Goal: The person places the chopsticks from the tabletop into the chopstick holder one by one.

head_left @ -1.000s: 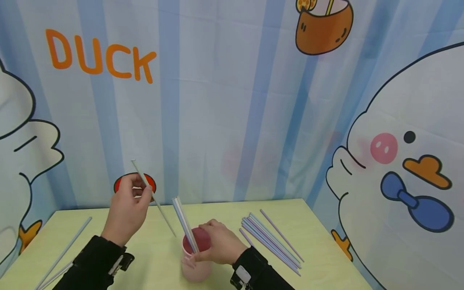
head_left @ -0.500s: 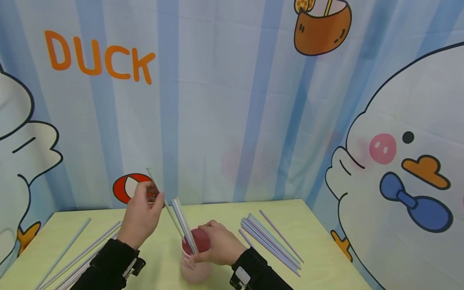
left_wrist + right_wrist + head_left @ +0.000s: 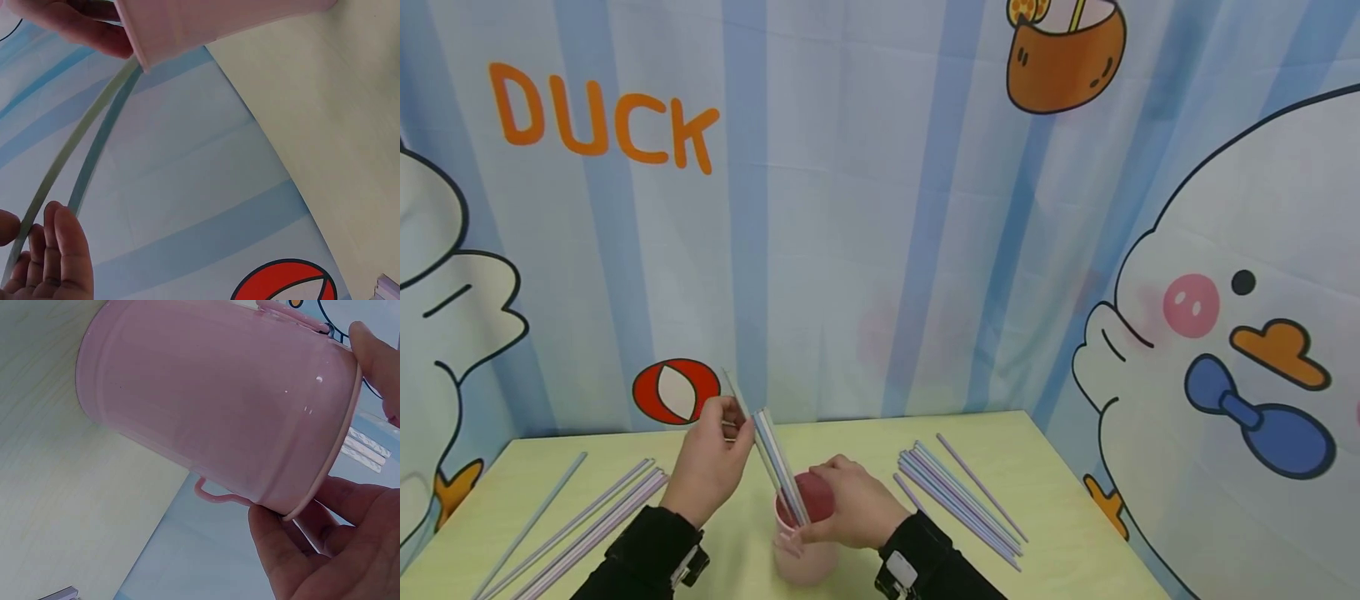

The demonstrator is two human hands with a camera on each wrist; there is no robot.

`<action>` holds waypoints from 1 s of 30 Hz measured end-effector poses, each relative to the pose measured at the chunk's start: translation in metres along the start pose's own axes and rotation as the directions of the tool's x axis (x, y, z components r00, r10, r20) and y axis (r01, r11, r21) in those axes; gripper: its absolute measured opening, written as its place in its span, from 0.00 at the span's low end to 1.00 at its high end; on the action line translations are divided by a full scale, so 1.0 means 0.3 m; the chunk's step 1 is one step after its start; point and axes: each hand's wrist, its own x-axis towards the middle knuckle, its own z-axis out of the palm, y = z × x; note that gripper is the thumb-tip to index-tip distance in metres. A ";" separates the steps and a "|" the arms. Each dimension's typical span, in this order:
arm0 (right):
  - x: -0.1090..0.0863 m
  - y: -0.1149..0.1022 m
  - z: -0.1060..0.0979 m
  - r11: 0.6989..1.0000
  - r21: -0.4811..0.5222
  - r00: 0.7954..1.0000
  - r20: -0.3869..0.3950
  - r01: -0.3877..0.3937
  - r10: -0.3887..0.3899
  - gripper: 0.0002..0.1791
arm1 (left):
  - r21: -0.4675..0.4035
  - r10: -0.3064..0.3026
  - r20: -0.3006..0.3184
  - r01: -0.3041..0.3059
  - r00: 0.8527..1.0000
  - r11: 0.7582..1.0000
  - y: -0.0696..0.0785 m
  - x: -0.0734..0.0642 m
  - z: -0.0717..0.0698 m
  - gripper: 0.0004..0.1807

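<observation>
My left hand (image 3: 711,458) pinches a thin pale green straw (image 3: 65,153) between thumb and fingers, and it slants down to the mouth of the pink pail (image 3: 805,564). Just right of it, a few bluish and whitish straws (image 3: 784,467) lean in the pail, tops toward the left hand. My right hand (image 3: 861,504) grips the pail's rim, thumb at the front and fingers at the far side. A small pink loop (image 3: 219,494) sticks out from the pail's side in the right wrist view. The straws' lower ends are hidden inside the pail.
Several purple and blue straws (image 3: 958,500) lie on the pale yellow table (image 3: 730,533) to the right. More pinkish-purple straws (image 3: 598,525) and one bluish straw (image 3: 531,525) lie at the left, partly behind the left sleeve. A printed curtain (image 3: 842,250) hangs behind the table.
My left hand has moved right and down with the green straw, bringing its lower end from beside the pail into its mouth. The right hand and pail stay put.
</observation>
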 end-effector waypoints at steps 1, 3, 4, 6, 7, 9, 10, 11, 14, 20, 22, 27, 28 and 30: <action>0.000 0.000 0.000 1.000 0.000 1.000 0.001 0.003 -0.003 0.40 | 0.004 -0.005 0.006 0.005 1.000 1.000 -0.005 -0.001 0.005 0.19; 0.001 0.002 0.001 1.000 -0.003 1.000 0.002 0.009 -0.009 0.40 | 0.003 -0.019 0.019 0.019 1.000 1.000 -0.015 -0.003 0.014 0.19; 0.002 0.003 0.002 1.000 -0.005 1.000 0.002 0.013 -0.013 0.39 | 0.005 -0.028 0.025 0.027 0.999 1.000 -0.020 -0.003 0.018 0.19; 0.003 0.005 0.002 1.000 -0.010 1.000 0.000 0.018 -0.018 0.40 | 0.013 -0.042 0.038 0.041 0.998 0.999 -0.028 -0.002 0.027 0.19; 0.004 0.006 0.003 1.000 -0.012 1.000 -0.001 0.019 -0.019 0.40 | 0.021 -0.047 0.044 0.047 0.998 0.999 -0.033 -0.002 0.030 0.19; 0.005 0.007 0.003 1.000 -0.011 1.000 -0.001 0.020 -0.020 0.40 | 0.038 -0.058 0.059 0.056 0.997 0.998 -0.041 -0.002 0.037 0.19; 0.005 0.007 0.003 1.000 -0.009 1.000 -0.001 0.019 -0.019 0.40 | 0.047 -0.060 0.066 0.057 0.996 0.997 -0.046 -0.003 0.039 0.19; 0.005 0.007 0.004 1.000 -0.008 1.000 -0.001 0.018 -0.018 0.40 | 0.054 -0.063 0.072 0.059 0.995 0.997 -0.051 -0.004 0.043 0.19; 0.005 0.007 0.004 1.000 -0.006 1.000 -0.006 0.025 -0.025 0.39 | 0.065 -0.076 0.094 0.070 0.993 0.995 -0.063 -0.008 0.053 0.18; 0.002 0.005 0.005 0.999 -0.031 0.999 -0.013 0.029 -0.029 0.42 | 0.089 -0.106 0.128 0.095 0.986 0.991 -0.077 -0.017 0.077 0.17; 0.001 0.003 0.004 0.999 -0.038 1.000 -0.010 0.020 -0.020 0.43 | 0.099 -0.113 0.137 0.100 0.984 0.990 -0.078 -0.020 0.083 0.16; 0.001 0.002 0.000 0.999 -0.032 1.000 -0.006 0.019 -0.019 0.43 | 0.123 -0.131 0.165 0.112 0.978 0.986 -0.084 -0.027 0.092 0.17; 0.000 0.002 -0.001 0.999 -0.031 1.000 -0.005 0.021 -0.021 0.43 | 0.124 -0.136 0.172 0.116 0.976 0.985 -0.086 -0.029 0.094 0.17; 0.000 0.004 0.000 0.999 -0.031 1.000 -0.006 0.026 -0.027 0.43 | 0.125 -0.146 0.184 0.124 0.972 0.984 -0.089 -0.033 0.097 0.18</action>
